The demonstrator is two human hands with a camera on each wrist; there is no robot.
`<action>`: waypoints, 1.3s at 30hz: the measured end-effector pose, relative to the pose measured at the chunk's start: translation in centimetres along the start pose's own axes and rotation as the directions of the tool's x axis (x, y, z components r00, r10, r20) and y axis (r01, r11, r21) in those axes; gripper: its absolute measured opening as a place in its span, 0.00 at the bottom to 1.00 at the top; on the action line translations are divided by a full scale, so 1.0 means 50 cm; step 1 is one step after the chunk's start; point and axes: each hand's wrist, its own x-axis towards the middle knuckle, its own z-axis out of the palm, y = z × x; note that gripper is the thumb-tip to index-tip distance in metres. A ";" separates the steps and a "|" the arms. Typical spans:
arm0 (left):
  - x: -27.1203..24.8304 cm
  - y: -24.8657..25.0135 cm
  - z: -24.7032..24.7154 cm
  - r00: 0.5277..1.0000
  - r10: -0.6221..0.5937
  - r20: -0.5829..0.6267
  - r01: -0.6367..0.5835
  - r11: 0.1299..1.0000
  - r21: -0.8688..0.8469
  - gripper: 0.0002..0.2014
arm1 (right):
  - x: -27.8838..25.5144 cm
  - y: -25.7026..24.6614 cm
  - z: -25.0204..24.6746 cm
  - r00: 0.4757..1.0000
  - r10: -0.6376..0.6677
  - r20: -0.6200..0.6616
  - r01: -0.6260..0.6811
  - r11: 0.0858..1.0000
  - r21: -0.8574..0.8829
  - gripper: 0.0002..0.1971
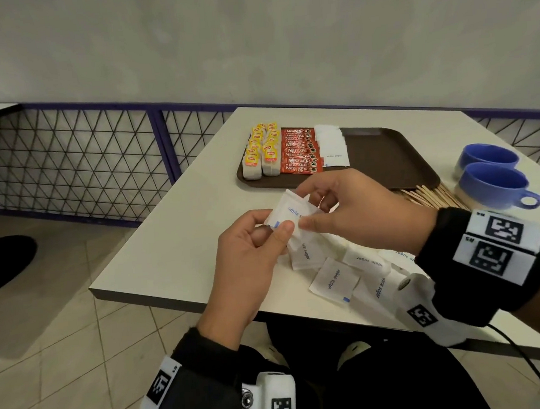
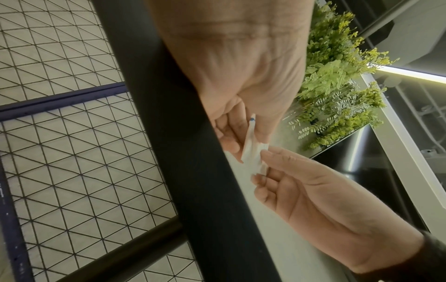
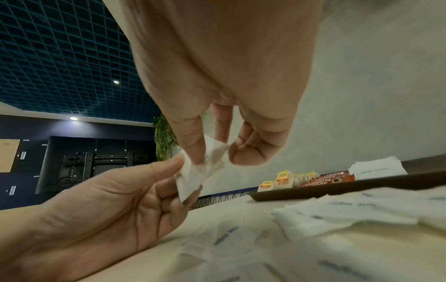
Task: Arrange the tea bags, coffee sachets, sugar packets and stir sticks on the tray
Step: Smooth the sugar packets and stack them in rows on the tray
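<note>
Above the table's near part, both hands hold a small stack of white sugar packets (image 1: 291, 214). My left hand (image 1: 264, 233) pinches its lower corner between thumb and fingers; my right hand (image 1: 313, 211) pinches the other side. The wrist views show the same held packets (image 2: 252, 150) (image 3: 200, 169). More loose sugar packets (image 1: 335, 281) lie on the table under the right wrist. The brown tray (image 1: 383, 159) holds yellow tea bags (image 1: 262, 151), red coffee sachets (image 1: 300, 152) and a row of sugar packets (image 1: 331, 146). Wooden stir sticks (image 1: 432, 196) lie by the tray's near right corner.
Two blue cups (image 1: 495, 181) stand at the right of the white table (image 1: 170, 242). A purple-framed wire fence (image 1: 70, 166) runs behind and to the left. The tray's right half is bare. Tiled floor lies below the table's near edge.
</note>
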 end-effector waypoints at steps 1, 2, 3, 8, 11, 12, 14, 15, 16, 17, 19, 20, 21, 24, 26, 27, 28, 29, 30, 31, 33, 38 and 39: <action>0.000 -0.001 -0.002 1.000 -0.002 -0.013 0.002 1.000 -0.009 0.07 | -0.001 0.001 0.007 1.000 0.004 -0.003 -0.004 1.000 0.014 0.14; 0.001 0.000 -0.003 1.000 -0.007 -0.018 0.007 1.000 -0.023 0.08 | -0.002 0.001 0.013 1.000 0.005 0.007 -0.005 0.999 0.051 0.13; 0.001 0.000 -0.003 1.000 -0.013 -0.017 0.013 0.999 -0.036 0.09 | -0.003 0.002 0.019 1.000 0.008 0.025 -0.011 0.995 0.099 0.11; 0.000 0.001 0.000 0.999 -0.031 -0.033 0.029 0.997 -0.075 0.08 | 0.000 -0.003 0.016 0.999 0.018 0.030 -0.023 0.983 0.182 0.08; 0.000 -0.003 0.000 0.999 -0.027 -0.036 0.024 0.997 -0.072 0.07 | 0.003 -0.004 0.010 1.000 0.016 -0.025 -0.012 0.985 0.172 0.08; 0.000 -0.002 0.000 0.999 -0.025 -0.032 0.023 0.997 -0.073 0.06 | 0.003 -0.004 0.010 0.999 0.026 -0.034 -0.019 0.982 0.186 0.09; -0.002 0.000 0.000 0.999 -0.023 -0.027 0.021 0.997 -0.073 0.06 | 0.002 0.000 0.011 0.998 0.060 -0.014 -0.054 0.963 0.265 0.10; -0.002 0.001 0.000 0.999 -0.023 -0.027 0.021 0.997 -0.075 0.06 | 0.002 0.001 0.012 0.997 0.080 0.017 -0.081 0.947 0.311 0.09; -0.002 0.002 0.000 0.999 -0.026 -0.027 0.024 0.997 -0.078 0.07 | 0.001 0.002 0.013 0.994 0.095 0.054 -0.108 0.934 0.341 0.09; -0.002 0.003 -0.001 0.999 -0.031 -0.024 0.028 0.996 -0.084 0.07 | 0.001 0.004 0.015 0.991 0.105 0.085 -0.129 0.927 0.352 0.09; -0.002 0.004 -0.001 0.999 -0.041 -0.008 0.040 0.995 -0.093 0.09 | 0.002 0.005 0.017 0.989 0.108 0.105 -0.137 0.929 0.343 0.09; -0.002 0.004 -0.001 0.999 -0.045 -0.002 0.044 0.994 -0.097 0.09 | 0.002 0.005 0.017 0.991 0.097 0.097 -0.124 0.935 0.332 0.09; -0.002 0.005 -0.001 0.999 -0.047 0.002 0.047 0.994 -0.103 0.09 | 0.003 0.004 0.017 0.993 0.081 0.085 -0.104 0.943 0.315 0.09; -0.003 0.005 -0.003 0.999 -0.051 0.010 0.052 0.994 -0.098 0.08 | 0.005 0.002 0.015 0.997 0.042 0.061 -0.057 0.962 0.267 0.10; -0.004 0.005 -0.004 0.999 -0.048 0.010 0.048 0.996 -0.081 0.08 | 0.007 0.003 0.014 0.998 0.036 0.054 -0.049 0.962 0.270 0.09; -0.005 0.005 -0.004 0.999 -0.047 0.009 0.048 0.996 -0.072 0.09 | 0.007 0.004 0.014 0.998 0.034 0.056 -0.048 0.961 0.272 0.09; -0.005 0.006 -0.004 0.999 -0.045 0.010 0.045 0.997 -0.061 0.09 | 0.008 0.005 0.013 0.998 0.025 0.064 -0.041 0.963 0.266 0.08; -0.006 0.005 -0.003 0.999 -0.042 0.009 0.042 0.998 -0.051 0.09 | 0.008 0.006 0.010 0.997 0.015 0.081 -0.035 0.967 0.254 0.08; -0.006 0.004 -0.003 0.999 -0.039 0.004 0.039 0.998 -0.045 0.08 | 0.010 0.008 0.005 0.994 0.006 0.105 -0.031 0.971 0.238 0.08; -0.007 0.004 -0.002 0.999 -0.040 -0.010 0.039 0.998 -0.045 0.08 | 0.013 0.008 -0.006 0.991 0.010 0.134 -0.040 0.974 0.224 0.09; -0.004 0.002 -0.001 0.998 -0.032 -0.049 0.030 0.999 -0.039 0.08 | 0.033 0.012 -0.048 0.983 0.064 0.172 -0.093 0.981 0.170 0.09; -0.004 -0.009 -0.002 0.999 0.038 -0.009 -0.037 0.997 0.062 0.06 | 0.166 0.053 -0.205 0.970 0.243 -0.008 -0.240 0.953 -0.184 0.10; -0.004 -0.013 -0.002 0.999 0.050 -0.015 -0.049 0.997 0.068 0.07 | 0.193 0.070 -0.227 0.963 0.262 -0.057 -0.268 0.940 -0.212 0.11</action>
